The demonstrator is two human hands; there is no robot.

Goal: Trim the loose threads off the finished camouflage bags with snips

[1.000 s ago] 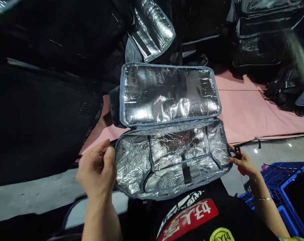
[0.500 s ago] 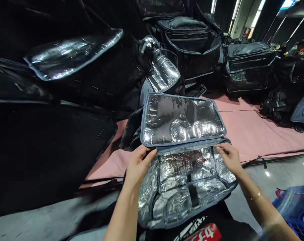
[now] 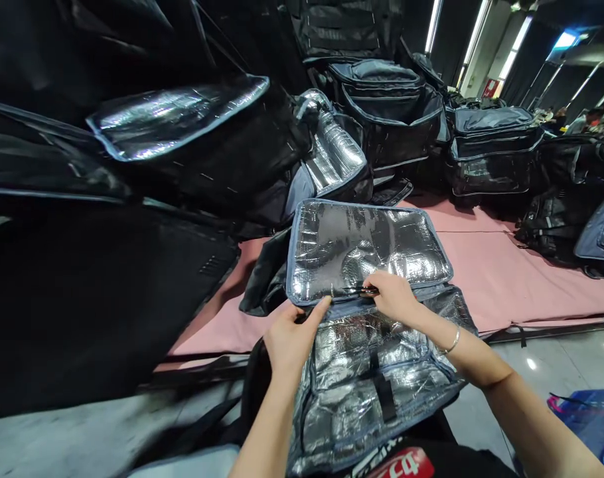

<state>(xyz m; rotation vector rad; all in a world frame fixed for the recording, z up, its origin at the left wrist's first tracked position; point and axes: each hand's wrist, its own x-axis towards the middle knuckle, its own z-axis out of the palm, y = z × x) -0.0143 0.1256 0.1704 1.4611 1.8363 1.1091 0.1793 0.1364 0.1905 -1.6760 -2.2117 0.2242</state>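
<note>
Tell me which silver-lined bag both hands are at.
The front bag, lid folded back: left hand and right hand at its hinge; the others are behind.

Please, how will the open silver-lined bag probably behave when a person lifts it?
The bag may sag rather than hold its shape, because its foil lining is creased. Its lid looks flatter, so it is probably stiffer, but could swing along the joined edge.

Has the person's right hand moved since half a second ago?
Yes. The right hand has gone left, away from the strap hanging off the pink surface, nearer the left hand.
</note>
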